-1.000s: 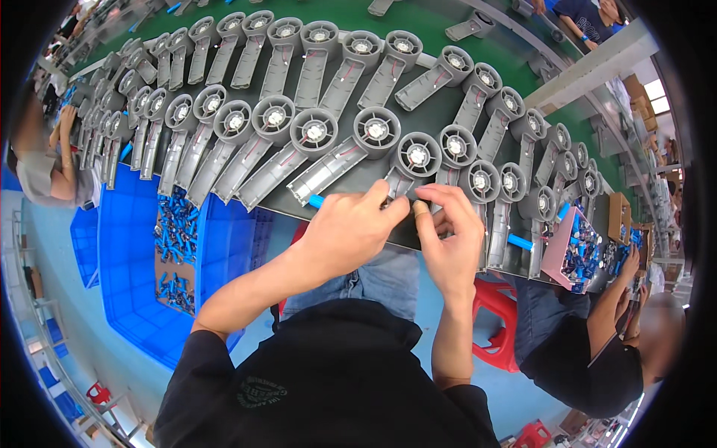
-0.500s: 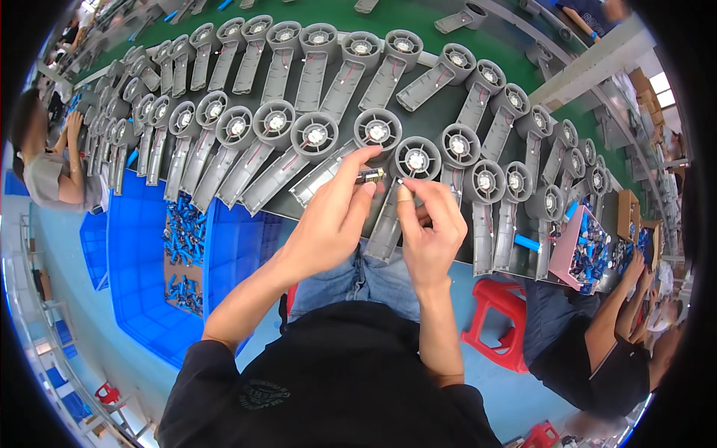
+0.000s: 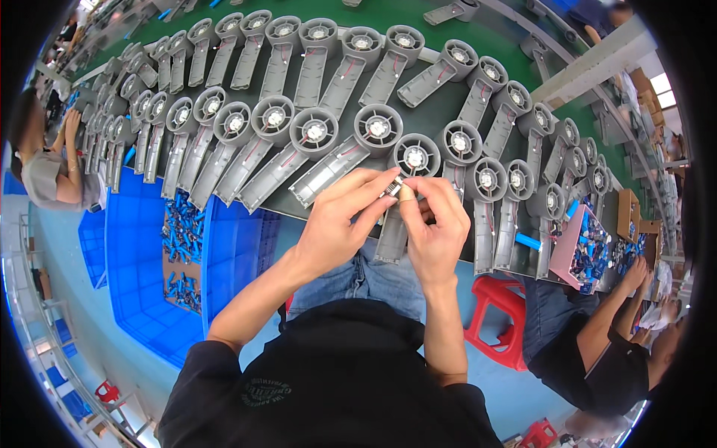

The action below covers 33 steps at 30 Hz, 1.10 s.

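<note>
My left hand pinches a small circuit board between thumb and fingers. My right hand meets it there, thumb and forefinger pressed together at the board's edge. What those right fingertips hold is too small and covered to make out. Just beyond both hands lies a grey handheld-fan housing, its round fan end pointing away from me. Its open handle half shows below my fingers. Another such housing lies close by on the left, red wires along its handle.
Rows of similar grey fan housings cover the dark bench. At left stands a blue bin with blue parts in it. A pink box of blue parts and a blue cylinder are at right, near a red stool. Co-workers sit at both sides.
My left hand has moved right with the circuit board, bringing it against my right fingertips. A white piece seen earlier at the right fingertips is now hidden. The fan housing's handle has shifted slightly.
</note>
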Each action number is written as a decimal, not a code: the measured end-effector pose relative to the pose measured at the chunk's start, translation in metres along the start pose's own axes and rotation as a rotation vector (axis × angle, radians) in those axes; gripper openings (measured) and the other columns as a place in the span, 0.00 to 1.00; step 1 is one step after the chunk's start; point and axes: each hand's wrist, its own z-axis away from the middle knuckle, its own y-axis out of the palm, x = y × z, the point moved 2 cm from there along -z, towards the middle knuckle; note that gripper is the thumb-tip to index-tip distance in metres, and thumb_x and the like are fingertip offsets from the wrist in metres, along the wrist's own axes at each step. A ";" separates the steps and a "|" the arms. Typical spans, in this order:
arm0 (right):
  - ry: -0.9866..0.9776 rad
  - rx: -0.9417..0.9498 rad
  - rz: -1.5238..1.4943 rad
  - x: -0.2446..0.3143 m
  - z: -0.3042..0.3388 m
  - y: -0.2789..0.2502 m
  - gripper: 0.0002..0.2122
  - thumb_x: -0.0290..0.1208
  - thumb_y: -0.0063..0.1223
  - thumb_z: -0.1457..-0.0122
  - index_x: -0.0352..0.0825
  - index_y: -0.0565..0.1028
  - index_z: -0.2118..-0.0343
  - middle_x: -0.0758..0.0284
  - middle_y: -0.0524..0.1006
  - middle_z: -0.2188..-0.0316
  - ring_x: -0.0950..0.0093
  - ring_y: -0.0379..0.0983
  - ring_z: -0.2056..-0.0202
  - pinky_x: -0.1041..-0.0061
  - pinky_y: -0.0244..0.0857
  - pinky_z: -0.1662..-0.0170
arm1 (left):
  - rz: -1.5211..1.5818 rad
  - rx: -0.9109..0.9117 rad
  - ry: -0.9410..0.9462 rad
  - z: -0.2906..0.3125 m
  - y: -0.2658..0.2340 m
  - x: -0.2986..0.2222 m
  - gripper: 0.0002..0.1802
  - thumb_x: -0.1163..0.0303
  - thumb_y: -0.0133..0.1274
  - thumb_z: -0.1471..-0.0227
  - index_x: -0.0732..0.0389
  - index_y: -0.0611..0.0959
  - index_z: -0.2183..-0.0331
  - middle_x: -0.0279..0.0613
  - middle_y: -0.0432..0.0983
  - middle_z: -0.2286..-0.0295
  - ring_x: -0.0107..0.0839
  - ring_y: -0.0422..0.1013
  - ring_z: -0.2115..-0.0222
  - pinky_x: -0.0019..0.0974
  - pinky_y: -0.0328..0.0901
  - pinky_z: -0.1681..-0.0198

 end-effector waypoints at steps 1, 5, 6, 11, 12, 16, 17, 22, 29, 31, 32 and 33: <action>0.000 0.011 0.006 0.000 0.000 -0.001 0.05 0.17 0.59 0.46 0.29 0.77 0.66 0.68 0.76 0.69 0.85 0.70 0.78 0.86 0.62 0.77 | 0.001 0.026 0.021 -0.001 -0.001 -0.002 0.20 0.82 0.55 0.49 0.67 0.79 0.52 0.49 0.78 0.61 0.34 0.75 0.67 0.31 0.69 0.64; -0.033 0.059 0.026 0.000 -0.004 -0.005 0.05 0.17 0.60 0.47 0.29 0.78 0.67 0.68 0.76 0.70 0.84 0.71 0.77 0.86 0.63 0.77 | -0.061 0.099 0.088 -0.004 -0.006 -0.003 0.21 0.83 0.53 0.48 0.67 0.78 0.50 0.50 0.76 0.59 0.35 0.75 0.64 0.31 0.69 0.63; -0.033 0.060 0.028 0.001 -0.005 -0.006 0.05 0.17 0.60 0.47 0.29 0.78 0.67 0.68 0.76 0.70 0.84 0.71 0.77 0.86 0.63 0.77 | -0.059 0.098 0.088 -0.004 -0.006 -0.002 0.21 0.83 0.53 0.48 0.67 0.78 0.50 0.50 0.76 0.59 0.35 0.75 0.64 0.31 0.69 0.63; -0.138 0.067 0.052 0.000 -0.009 -0.007 0.06 0.17 0.62 0.49 0.28 0.77 0.69 0.67 0.76 0.70 0.83 0.72 0.77 0.85 0.65 0.77 | 0.003 0.131 0.093 -0.004 -0.008 0.003 0.20 0.80 0.52 0.46 0.69 0.76 0.50 0.50 0.75 0.62 0.45 0.73 0.65 0.37 0.68 0.62; -0.138 0.069 0.053 -0.002 -0.011 -0.008 0.06 0.17 0.62 0.49 0.28 0.77 0.69 0.67 0.76 0.70 0.83 0.72 0.77 0.85 0.65 0.77 | 0.005 0.130 0.093 -0.005 -0.009 0.003 0.20 0.80 0.52 0.46 0.69 0.76 0.50 0.50 0.75 0.62 0.45 0.73 0.65 0.37 0.68 0.62; -0.283 0.141 0.145 -0.007 -0.017 -0.009 0.06 0.17 0.62 0.50 0.28 0.77 0.69 0.66 0.77 0.70 0.80 0.73 0.76 0.83 0.67 0.77 | 0.072 0.216 -0.013 -0.009 -0.013 0.007 0.19 0.83 0.50 0.47 0.71 0.77 0.51 0.51 0.76 0.61 0.37 0.75 0.63 0.33 0.69 0.61; -0.318 0.149 0.182 -0.007 -0.018 -0.009 0.06 0.17 0.62 0.51 0.28 0.77 0.69 0.66 0.77 0.71 0.79 0.73 0.76 0.82 0.67 0.76 | 0.101 0.234 -0.021 -0.010 -0.013 0.008 0.19 0.84 0.50 0.47 0.71 0.77 0.52 0.51 0.77 0.61 0.38 0.75 0.63 0.33 0.69 0.61; -0.376 0.166 0.197 -0.004 -0.022 -0.012 0.06 0.18 0.62 0.50 0.29 0.77 0.69 0.66 0.77 0.71 0.77 0.74 0.75 0.81 0.68 0.75 | 0.120 0.243 -0.001 -0.011 -0.013 0.010 0.19 0.83 0.50 0.47 0.71 0.78 0.52 0.51 0.77 0.61 0.38 0.75 0.64 0.33 0.69 0.62; -0.433 0.155 0.230 -0.001 -0.021 -0.010 0.07 0.17 0.63 0.52 0.30 0.77 0.69 0.64 0.77 0.72 0.73 0.75 0.75 0.78 0.69 0.74 | 0.081 0.177 -0.010 -0.009 -0.013 0.004 0.17 0.82 0.50 0.47 0.71 0.79 0.54 0.51 0.77 0.61 0.40 0.75 0.62 0.35 0.69 0.59; -0.447 0.169 0.223 -0.003 -0.021 -0.012 0.07 0.17 0.63 0.52 0.30 0.77 0.69 0.64 0.77 0.72 0.73 0.75 0.75 0.78 0.69 0.73 | 0.098 0.194 0.003 -0.008 -0.013 0.006 0.17 0.82 0.50 0.47 0.71 0.79 0.53 0.51 0.77 0.61 0.41 0.75 0.62 0.36 0.69 0.59; -0.462 0.183 0.217 -0.004 -0.022 -0.012 0.07 0.17 0.63 0.52 0.30 0.77 0.69 0.64 0.77 0.72 0.72 0.75 0.75 0.77 0.69 0.73 | 0.117 0.211 0.017 -0.008 -0.013 0.006 0.17 0.82 0.50 0.47 0.71 0.78 0.53 0.51 0.77 0.61 0.41 0.75 0.62 0.36 0.68 0.58; -0.459 0.184 0.217 -0.004 -0.022 -0.012 0.07 0.17 0.63 0.52 0.30 0.77 0.69 0.64 0.77 0.72 0.72 0.75 0.75 0.77 0.69 0.73 | 0.118 0.212 0.015 -0.008 -0.014 0.007 0.17 0.82 0.50 0.47 0.71 0.78 0.53 0.51 0.77 0.61 0.41 0.75 0.62 0.36 0.68 0.58</action>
